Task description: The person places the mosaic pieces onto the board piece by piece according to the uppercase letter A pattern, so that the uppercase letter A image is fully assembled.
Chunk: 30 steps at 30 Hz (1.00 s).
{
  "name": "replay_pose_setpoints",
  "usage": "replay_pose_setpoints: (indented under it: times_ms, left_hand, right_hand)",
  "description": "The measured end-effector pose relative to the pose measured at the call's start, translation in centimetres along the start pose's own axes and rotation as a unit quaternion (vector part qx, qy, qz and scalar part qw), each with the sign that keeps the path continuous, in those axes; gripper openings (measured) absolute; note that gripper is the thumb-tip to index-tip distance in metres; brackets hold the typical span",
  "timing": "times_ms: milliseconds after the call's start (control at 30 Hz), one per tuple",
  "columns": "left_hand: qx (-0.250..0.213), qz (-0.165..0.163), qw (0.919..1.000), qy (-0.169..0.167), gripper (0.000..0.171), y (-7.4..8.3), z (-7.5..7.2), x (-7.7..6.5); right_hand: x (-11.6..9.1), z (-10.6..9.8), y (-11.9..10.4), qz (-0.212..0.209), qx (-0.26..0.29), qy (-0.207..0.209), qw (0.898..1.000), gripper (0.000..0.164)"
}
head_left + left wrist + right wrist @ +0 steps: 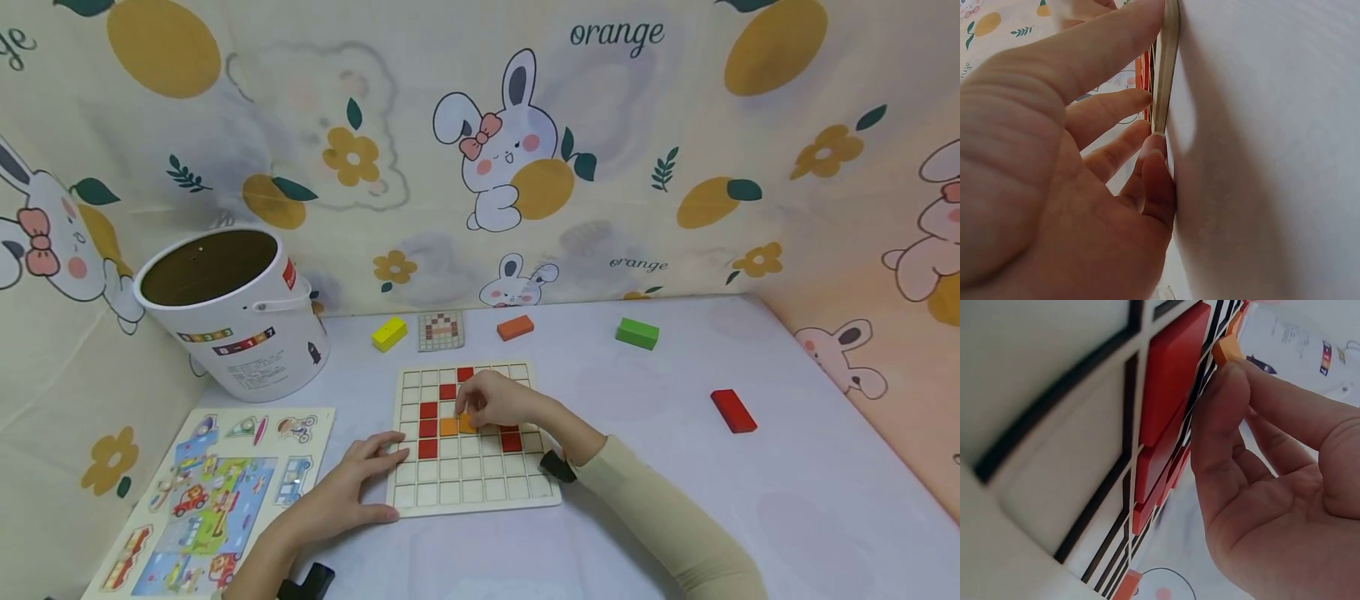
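A square wooden grid board (480, 492) lies on the table with several red tiles (427, 449) set in its cells. One orange tile (448, 427) sits in a middle row. Beside it my right hand (498, 400) pinches another orange tile (1229, 348) between thumb and fingertip, close over the board. This tile looks tilted in the right wrist view; whether it touches its cell is hidden. My left hand (341, 492) rests spread against the board's left edge, thumb near the lower left corner and fingertips touching the side, as the left wrist view also shows.
A small pattern card (441, 331) lies behind the board, between a yellow stack (389, 334) and an orange stack (515, 327). Green (637, 333) and red (733, 411) stacks lie to the right. A white bucket (262, 367) and a picture puzzle (318, 425) stand left.
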<state>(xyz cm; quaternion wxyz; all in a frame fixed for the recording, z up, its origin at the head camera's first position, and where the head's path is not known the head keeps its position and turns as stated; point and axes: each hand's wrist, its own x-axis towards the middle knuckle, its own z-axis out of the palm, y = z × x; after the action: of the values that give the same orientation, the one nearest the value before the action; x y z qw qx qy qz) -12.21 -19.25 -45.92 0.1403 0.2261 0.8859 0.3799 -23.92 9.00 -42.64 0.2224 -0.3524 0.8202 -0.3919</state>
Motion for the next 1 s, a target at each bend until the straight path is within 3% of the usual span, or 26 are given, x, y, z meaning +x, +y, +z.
replay_pose_setpoints:
  times_ms: [333,567,767,1000]
  left_hand:
    - [0.000,0.003,1.0000,-0.004,0.077,0.0,0.1,0.0]
    - [0.002,0.004,1.0000,-0.003,0.078,0.1,0.0,0.0]
    - [0.003,0.004,1.0000,0.003,0.079,0.0,-0.1,-0.1]
    - [0.006,0.007,1.0000,0.003,0.078,0.1,0.0,-0.1]
  right_hand:
    - [-0.2,0.5,-0.4,0.047,-0.059,0.021,0.997,0.014]
    - [-1.4,-0.4,-0.1,0.026,-0.043,0.044,0.998,0.019]
    - [-5.5,-2.7,1.0,0.039,-0.004,0.065,0.997,0.022]
    - [-11.6,-4.4,3.5,0.066,-0.013,0.050,0.996,0.028]
